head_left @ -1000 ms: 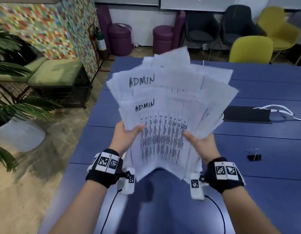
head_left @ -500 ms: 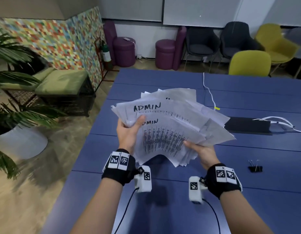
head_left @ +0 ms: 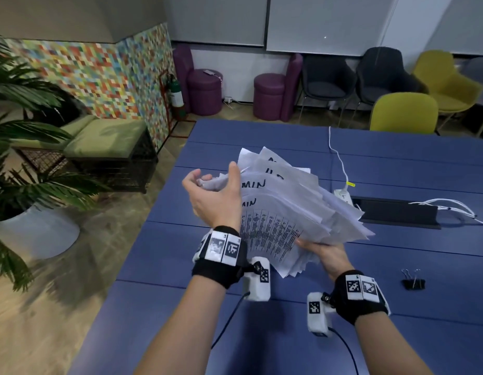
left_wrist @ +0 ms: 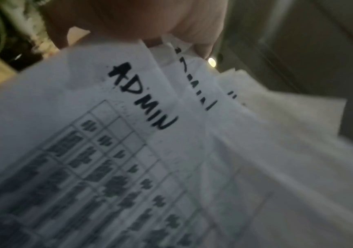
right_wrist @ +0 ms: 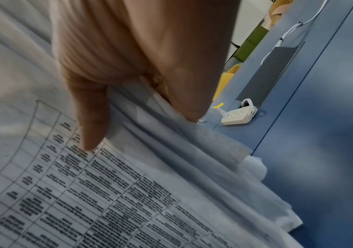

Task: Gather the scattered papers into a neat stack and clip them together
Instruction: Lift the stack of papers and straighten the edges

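A fanned, uneven bundle of white papers (head_left: 286, 207) marked "ADMIN" hangs tilted above the blue table (head_left: 262, 334). My left hand (head_left: 212, 181) curls round the bundle's upper left corner, thumb up along the sheets. My right hand (head_left: 323, 250) grips the lower right edge, thumb on the printed top sheet and fingers underneath. The left wrist view shows the papers (left_wrist: 171, 151) with fingertips (left_wrist: 203, 48) at their top edges. In the right wrist view the thumb (right_wrist: 90, 134) presses on the papers (right_wrist: 128, 193). A black binder clip (head_left: 413, 282) lies on the table to the right.
A white power strip (head_left: 344, 194) and its cable lie beyond the papers, beside a black cable slot (head_left: 397, 212) with white wires (head_left: 451, 209). A yellow chair (head_left: 402, 112) stands at the table's far side. A potted plant (head_left: 24, 171) is left, off the table.
The papers have dropped from upright in front of me to a lower, flatter tilt. My left hand slid from the lower left edge up to the top left corner.
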### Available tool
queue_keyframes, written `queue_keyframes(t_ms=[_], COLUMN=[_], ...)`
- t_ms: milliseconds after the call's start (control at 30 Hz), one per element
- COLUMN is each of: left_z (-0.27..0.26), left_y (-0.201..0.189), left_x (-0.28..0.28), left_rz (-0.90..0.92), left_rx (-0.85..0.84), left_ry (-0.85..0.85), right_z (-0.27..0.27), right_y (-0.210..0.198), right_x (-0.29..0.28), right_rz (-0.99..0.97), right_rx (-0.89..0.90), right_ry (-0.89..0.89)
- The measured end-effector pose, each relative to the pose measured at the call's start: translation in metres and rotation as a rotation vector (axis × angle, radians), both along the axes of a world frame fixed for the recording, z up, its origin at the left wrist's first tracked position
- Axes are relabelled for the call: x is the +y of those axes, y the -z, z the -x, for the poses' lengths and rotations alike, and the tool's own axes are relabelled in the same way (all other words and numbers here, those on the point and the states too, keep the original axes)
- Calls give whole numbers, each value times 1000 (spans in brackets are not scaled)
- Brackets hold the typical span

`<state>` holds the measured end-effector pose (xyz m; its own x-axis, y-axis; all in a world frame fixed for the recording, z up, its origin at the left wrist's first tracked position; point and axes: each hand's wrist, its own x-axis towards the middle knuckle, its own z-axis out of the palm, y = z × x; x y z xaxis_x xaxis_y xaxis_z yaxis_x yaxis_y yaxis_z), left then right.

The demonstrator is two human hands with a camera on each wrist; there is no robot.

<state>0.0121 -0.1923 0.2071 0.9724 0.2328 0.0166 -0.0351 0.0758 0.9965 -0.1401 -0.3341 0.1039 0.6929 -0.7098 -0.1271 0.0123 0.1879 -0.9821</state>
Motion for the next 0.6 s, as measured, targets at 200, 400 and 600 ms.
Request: queue_keyframes(t_ms=[200,400,600], left_z=[-33,-30,-34], left_y=[24,38,68], left_x=[6,28,52], left_rz=[0,-62,-191], left_rx=[63,60,92], left_ry=[507,735,965], right_z=[-4,-19,1], right_y=[3,3,11], right_x=[-6,-14,-20], right_rz=[24,12,-52], right_rx=[26,29,6], right_ry=[-43,88,35])
